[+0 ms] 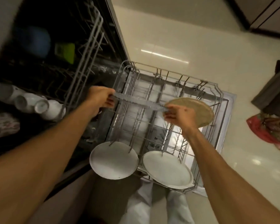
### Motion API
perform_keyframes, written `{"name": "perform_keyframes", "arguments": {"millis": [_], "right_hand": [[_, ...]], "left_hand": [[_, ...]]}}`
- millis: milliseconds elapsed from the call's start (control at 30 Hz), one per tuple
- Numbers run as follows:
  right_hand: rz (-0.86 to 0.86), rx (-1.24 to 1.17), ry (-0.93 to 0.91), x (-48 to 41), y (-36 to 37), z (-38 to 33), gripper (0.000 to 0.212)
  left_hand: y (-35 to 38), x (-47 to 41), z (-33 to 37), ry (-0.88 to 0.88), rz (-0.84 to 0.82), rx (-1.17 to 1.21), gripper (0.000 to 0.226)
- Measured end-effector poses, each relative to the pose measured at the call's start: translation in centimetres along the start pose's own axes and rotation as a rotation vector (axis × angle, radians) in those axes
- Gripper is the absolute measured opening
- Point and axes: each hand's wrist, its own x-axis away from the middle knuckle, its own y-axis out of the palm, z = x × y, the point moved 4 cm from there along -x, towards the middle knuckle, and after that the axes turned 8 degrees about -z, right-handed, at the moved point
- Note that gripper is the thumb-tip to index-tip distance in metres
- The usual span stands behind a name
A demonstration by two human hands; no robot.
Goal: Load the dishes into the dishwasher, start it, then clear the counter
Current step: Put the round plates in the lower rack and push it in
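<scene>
The dishwasher's lower rack (217, 101) is pulled out over the open door. Above it I hold a clear glass plate (139, 101) edge-on between both hands. My left hand (100, 99) grips its left rim and my right hand (179, 115) pinches its right rim. A tan round plate (199, 110) stands just behind my right hand; whether the hand touches it is hidden. Two white plates (113, 160) (166, 170) lean in the rack's near row.
The upper rack (87, 50) sticks out on the left, with white cups (32, 102), a blue bowl (34, 39) and a green item (66, 51). Pale floor tiles lie to the right, with a red cloth (268, 131) on them. My legs stand below the rack.
</scene>
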Motion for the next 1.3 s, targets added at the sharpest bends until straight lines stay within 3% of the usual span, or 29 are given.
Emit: {"name": "perform_keyframes", "arguments": {"millis": [400,667,867,1300], "right_hand": [[-0.128,0.215,-0.073,-6.1,0.6,-1.2,0.01],[-0.102,0.201,-0.058,-7.4,1.2,-1.1,0.008],[-0.042,0.224,-0.058,-9.3,1.5,-0.7,0.011],[0.037,0.294,-0.134,-9.2,2.3,-0.8,0.017]], "left_hand": [[1.0,-7.8,-0.3,-0.043,-0.049,-0.003,0.016],[1.2,-10.4,0.1,-0.022,-0.073,-0.021,0.029],[2.1,-12.0,-0.7,-0.014,-0.091,-0.005,0.026],[2.5,-12.6,1.3,0.107,0.074,0.038,0.023]]}}
